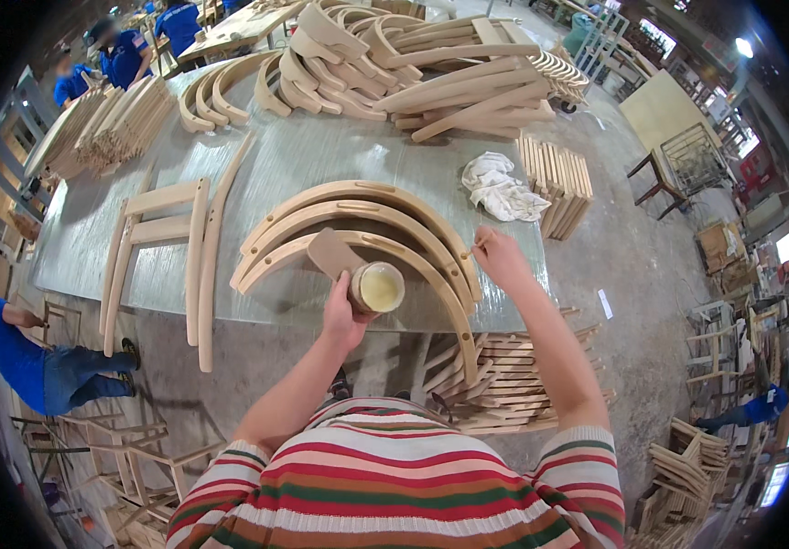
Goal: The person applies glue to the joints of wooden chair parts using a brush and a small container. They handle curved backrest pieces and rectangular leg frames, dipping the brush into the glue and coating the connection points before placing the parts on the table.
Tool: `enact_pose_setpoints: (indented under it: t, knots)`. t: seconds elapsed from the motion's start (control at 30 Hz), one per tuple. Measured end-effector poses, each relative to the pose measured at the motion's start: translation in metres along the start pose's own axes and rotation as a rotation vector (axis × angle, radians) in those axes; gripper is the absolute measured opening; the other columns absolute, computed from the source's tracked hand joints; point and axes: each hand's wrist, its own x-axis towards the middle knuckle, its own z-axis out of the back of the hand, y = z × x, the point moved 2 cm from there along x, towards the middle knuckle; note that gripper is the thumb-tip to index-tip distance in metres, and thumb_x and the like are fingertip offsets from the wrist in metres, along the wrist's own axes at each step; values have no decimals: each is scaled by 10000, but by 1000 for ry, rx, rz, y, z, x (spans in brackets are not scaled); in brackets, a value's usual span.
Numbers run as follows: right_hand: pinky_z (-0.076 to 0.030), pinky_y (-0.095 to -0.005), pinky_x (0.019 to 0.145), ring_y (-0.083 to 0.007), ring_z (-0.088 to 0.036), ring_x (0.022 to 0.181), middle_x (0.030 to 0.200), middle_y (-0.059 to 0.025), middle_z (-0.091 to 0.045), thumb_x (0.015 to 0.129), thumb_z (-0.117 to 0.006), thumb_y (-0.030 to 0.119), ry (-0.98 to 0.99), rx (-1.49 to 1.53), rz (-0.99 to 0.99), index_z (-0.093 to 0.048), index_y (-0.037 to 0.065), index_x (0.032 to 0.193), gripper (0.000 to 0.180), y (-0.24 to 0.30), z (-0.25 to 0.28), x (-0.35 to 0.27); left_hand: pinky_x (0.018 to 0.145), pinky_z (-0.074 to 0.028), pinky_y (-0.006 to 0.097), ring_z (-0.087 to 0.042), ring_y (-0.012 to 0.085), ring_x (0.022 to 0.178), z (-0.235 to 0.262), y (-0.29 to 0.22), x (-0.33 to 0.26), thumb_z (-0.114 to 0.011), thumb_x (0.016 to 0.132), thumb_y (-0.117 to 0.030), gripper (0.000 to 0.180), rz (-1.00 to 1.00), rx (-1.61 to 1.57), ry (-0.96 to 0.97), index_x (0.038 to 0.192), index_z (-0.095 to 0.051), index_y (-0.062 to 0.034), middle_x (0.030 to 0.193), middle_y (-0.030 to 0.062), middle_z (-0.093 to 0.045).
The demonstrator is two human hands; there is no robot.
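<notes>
While your left hand [344, 316] grips the cup [378, 287] over the table's [321, 165] near edge, your right hand [502, 256] pinches a small stick at the curved rails' [358, 215] right end, arcing leftward.

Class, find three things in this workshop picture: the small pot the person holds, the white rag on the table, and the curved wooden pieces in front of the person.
small pot [381, 286], head view, its pale contents.
white rag [502, 188], head view, its crumpled middle.
curved wooden pieces [358, 209], head view, top of the middle arc.
</notes>
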Motion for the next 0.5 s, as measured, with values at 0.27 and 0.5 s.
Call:
enact_pose_setpoints:
  t: [0.27,0.5]
  knots:
    - [-493,-224,613,-90,-590,677,756,-69,-606,915,-574,150,-121,843,-209,-529,-9,868,171,72,17,-33,774,-529,340,-574,166,1024,-23,-13,1,-377,981,-309,365,-108,94,131,1300,-370,-134,1186,36,-529]
    - [-511,-268,552,-137,-584,575,708,-88,-603,907,-568,150,-195,1413,-475,-519,32,855,138,51,-21,-43,782,-535,394,-587,175,1027,-32,-11,-5,-368,980,-342,323,-79,60,121,1249,-405,-166,1174,23,-557]
